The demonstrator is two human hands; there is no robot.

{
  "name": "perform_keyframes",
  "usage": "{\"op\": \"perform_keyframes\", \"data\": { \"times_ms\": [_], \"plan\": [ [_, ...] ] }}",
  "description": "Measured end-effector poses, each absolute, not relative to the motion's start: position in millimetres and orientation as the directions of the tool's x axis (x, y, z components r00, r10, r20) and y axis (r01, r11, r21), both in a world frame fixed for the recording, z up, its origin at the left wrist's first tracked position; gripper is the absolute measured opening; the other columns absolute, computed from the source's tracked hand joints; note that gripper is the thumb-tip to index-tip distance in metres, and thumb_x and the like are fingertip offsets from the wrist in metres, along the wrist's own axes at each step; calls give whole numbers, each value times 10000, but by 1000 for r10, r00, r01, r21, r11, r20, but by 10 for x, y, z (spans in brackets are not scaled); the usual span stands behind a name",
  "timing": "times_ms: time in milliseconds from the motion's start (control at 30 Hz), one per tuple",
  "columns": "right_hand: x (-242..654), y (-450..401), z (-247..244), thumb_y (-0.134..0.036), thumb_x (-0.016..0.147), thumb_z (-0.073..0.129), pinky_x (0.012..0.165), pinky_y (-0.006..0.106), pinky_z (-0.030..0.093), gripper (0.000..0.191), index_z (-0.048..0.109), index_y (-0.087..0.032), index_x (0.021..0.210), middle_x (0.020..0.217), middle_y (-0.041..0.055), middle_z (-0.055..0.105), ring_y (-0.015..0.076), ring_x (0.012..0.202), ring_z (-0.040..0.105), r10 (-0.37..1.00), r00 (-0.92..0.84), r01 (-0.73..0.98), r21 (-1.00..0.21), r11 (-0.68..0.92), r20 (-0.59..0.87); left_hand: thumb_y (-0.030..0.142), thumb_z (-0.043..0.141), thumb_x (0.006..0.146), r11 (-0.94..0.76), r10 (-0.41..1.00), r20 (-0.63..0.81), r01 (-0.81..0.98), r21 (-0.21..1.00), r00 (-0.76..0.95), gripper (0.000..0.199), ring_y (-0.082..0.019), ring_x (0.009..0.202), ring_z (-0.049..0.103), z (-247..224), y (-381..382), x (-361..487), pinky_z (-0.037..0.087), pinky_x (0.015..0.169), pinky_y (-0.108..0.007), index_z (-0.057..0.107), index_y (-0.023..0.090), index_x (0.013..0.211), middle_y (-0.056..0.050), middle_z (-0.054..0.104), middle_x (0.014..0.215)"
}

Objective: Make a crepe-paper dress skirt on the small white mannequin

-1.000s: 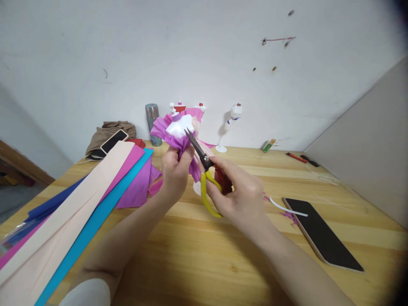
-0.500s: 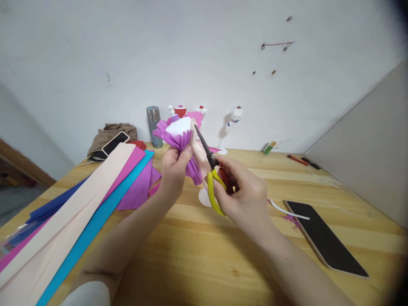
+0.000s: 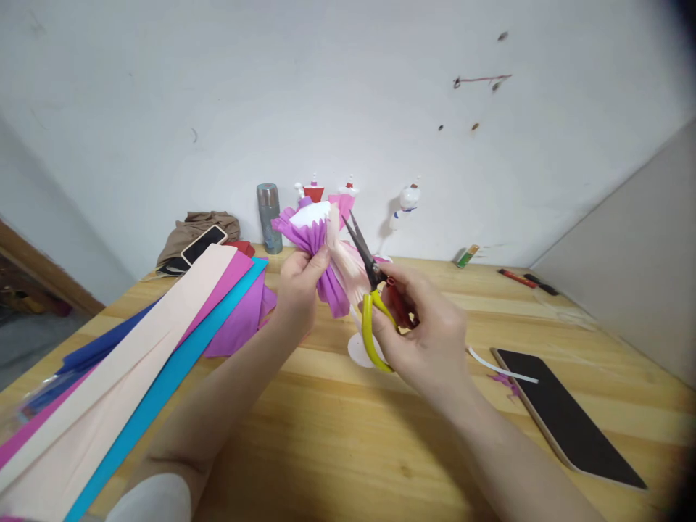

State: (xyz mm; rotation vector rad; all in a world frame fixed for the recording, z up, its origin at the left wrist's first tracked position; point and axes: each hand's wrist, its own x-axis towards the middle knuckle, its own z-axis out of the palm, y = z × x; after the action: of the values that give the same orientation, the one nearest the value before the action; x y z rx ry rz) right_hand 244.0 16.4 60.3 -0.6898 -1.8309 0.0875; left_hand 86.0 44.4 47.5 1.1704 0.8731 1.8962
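Observation:
My left hand (image 3: 302, 283) pinches the gathered purple crepe paper (image 3: 333, 290) wrapped round a small white dress form (image 3: 311, 215). Beside the purple, pale pink pleated paper (image 3: 349, 270) hangs down the form's right side. In my right hand (image 3: 429, 319) are scissors with yellow and red handles (image 3: 368, 330); their blades are parted and point up and left, near the upper edge of the pale paper. A round white base (image 3: 359, 350) shows below, partly behind the handles.
Long paper strips (image 3: 135, 344) fan out at the left. A steel flask (image 3: 269, 219), more small mannequins (image 3: 409, 197) and a glue stick (image 3: 467, 256) stand or lie toward the wall. A dark phone (image 3: 570, 417) lies at the right, markers (image 3: 518, 278) behind it.
The scissors have moved slightly right, away from the pale paper, and their blades have opened wider. The whole view has shifted a little. My left hand keeps its hold.

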Motion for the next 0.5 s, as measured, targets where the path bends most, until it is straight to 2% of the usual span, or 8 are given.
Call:
{"op": "perform_keyframes", "data": {
  "times_ms": [100,233,500],
  "plan": [
    [2422,161,582,-180,810,579,467,249,421,332,602,-206,1140,786,21,674,122,537,548,489,-234,414,-369,832,840,490,763,787,-469,871,379,-298,832,-314,350,-167,654,655,489,434,874,489,608,-280,616,175,753,-17,653,670],
    [2410,164,568,-178,816,580,457,241,402,332,604,-202,1146,801,22,683,111,523,536,494,-264,428,-358,830,828,457,758,798,-503,852,407,-299,811,-329,310,-167,730,672,512,423,886,499,660,-272,674,168,875,-35,717,805],
    [2406,154,577,-156,806,574,477,243,399,338,614,-189,1140,776,13,668,102,508,503,494,-278,444,-346,827,824,442,730,831,-542,821,457,-213,813,-343,265,-178,767,687,451,451,869,518,686,-272,684,181,836,-38,727,807]
  ]
}}
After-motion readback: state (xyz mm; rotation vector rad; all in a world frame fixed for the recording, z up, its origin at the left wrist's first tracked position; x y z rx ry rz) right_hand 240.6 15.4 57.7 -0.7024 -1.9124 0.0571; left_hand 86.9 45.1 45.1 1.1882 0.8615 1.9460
